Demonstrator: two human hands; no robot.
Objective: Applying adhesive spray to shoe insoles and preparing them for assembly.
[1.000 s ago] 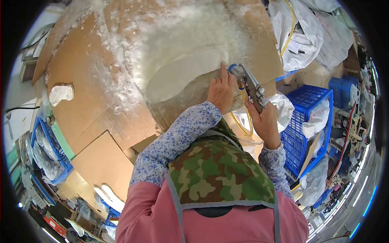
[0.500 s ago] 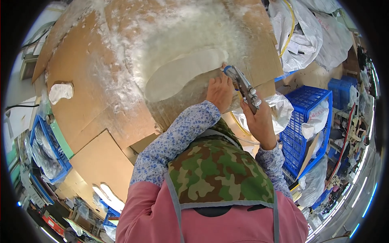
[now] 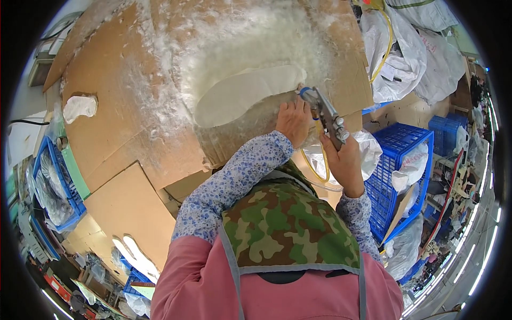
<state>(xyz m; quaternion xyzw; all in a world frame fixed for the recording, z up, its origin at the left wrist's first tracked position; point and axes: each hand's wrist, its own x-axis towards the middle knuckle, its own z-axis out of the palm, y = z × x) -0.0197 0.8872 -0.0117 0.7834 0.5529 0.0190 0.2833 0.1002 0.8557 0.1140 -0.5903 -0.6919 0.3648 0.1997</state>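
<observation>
White, sole-shaped pieces (image 3: 234,101) lie on a cardboard sheet (image 3: 128,128) dusted with white residue. They appear to overlap, with an edge line across the middle. My right hand (image 3: 345,162) is wrapped round the handle of a metal spray gun (image 3: 329,114), whose front end with a blue ring points toward the right tip of the pieces. Close beside that front end is my left hand (image 3: 294,122), its fingers bent and together. What the left fingertips grip, if anything, is hidden. A yellow hose (image 3: 325,165) hangs below the gun.
A small white piece (image 3: 80,108) sits on the cardboard's left side, and two narrow white pieces (image 3: 136,256) rest at lower left. On the right stand a blue crate (image 3: 397,176) and white plastic bags (image 3: 397,58). Another blue crate (image 3: 56,184) is at far left.
The view has shifted slightly. Both hands and the spray gun sit a little further right in the picture. My right hand has kept its grip, and the pieces stay beside the gun.
</observation>
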